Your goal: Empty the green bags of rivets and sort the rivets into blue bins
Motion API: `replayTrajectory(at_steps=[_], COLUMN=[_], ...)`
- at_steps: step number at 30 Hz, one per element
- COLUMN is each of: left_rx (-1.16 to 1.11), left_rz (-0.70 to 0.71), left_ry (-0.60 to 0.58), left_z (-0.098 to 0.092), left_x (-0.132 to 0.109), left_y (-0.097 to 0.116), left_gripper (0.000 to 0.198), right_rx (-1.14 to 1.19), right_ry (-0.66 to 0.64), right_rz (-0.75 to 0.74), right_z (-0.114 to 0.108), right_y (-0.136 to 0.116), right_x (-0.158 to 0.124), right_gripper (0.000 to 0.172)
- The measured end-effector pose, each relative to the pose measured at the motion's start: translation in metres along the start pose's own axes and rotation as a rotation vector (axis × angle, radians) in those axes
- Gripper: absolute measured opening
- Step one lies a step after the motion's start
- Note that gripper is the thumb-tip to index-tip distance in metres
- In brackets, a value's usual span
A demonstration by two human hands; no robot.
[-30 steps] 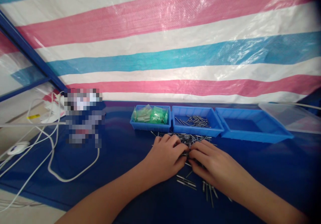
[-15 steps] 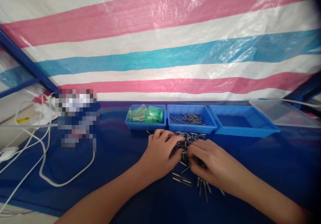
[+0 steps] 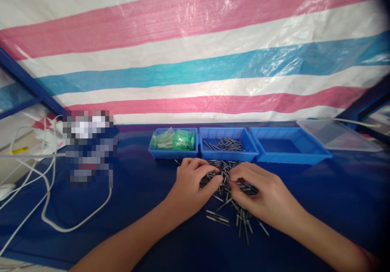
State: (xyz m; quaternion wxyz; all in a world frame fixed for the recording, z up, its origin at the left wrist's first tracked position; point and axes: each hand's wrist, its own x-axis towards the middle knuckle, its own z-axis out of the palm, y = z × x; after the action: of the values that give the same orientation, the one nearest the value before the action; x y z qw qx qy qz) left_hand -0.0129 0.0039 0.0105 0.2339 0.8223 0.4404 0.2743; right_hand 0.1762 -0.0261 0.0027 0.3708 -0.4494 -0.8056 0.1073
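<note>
A heap of thin metal blind rivets [image 3: 224, 188] lies on the blue table between my hands. My left hand [image 3: 193, 184] rests at the heap's left side, fingers curved over it and thumb apart from the index finger, nothing clearly gripped. On the heap's right side, my right hand [image 3: 258, 186] has thumb and index finger pinched together on what looks like a rivet, mostly hidden by the fingertips. More rivets show beneath that palm. A few separate rivets [image 3: 217, 218] lie in front of the heap.
Behind the heap stand three blue bins: the left bin [image 3: 172, 154] with green and clear packets, the middle bin [image 3: 227, 155] with loose rivets, and the right bin [image 3: 294, 156]. A clear plastic sheet [image 3: 338, 136] lies at the far right. White cables [image 3: 65, 230] run along the left.
My right hand has lifted and opened its curl slightly, showing more rivets under it. My left thumb and index finger sit a little wider apart. The view has shifted slightly.
</note>
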Motion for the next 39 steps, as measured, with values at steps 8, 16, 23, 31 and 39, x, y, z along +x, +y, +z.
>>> replayTrajectory(at_steps=[8, 16, 23, 31, 39], left_rx=[-0.262, -0.337, -0.344, -0.256, -0.118], left_rz=[-0.029, -0.114, -0.035, 0.039, 0.155], left_ry=[0.006, -0.037, -0.007, -0.012, -0.049], left_z=[-0.002, 0.001, 0.001, 0.003, 0.003], left_x=[0.001, 0.000, 0.000, 0.000, 0.003], left_y=[0.006, 0.006, 0.007, 0.002, -0.001], left_gripper=[0.011, 0.008, 0.009, 0.010, 0.019], right_rx=[0.130, 0.260, 0.400, 0.334, 0.137], right_ry=[0.064, 0.011, -0.055, 0.082, 0.135], right_rz=[-0.003, 0.176, 0.317, 0.197, -0.053], right_z=[0.007, 0.008, 0.004, -0.002, -0.001], right_y=[-0.007, -0.007, -0.002, -0.004, -0.006], right_x=[-0.001, -0.001, 0.004, 0.002, 0.016], right_gripper=[0.014, 0.009, 0.012, 0.009, 0.012])
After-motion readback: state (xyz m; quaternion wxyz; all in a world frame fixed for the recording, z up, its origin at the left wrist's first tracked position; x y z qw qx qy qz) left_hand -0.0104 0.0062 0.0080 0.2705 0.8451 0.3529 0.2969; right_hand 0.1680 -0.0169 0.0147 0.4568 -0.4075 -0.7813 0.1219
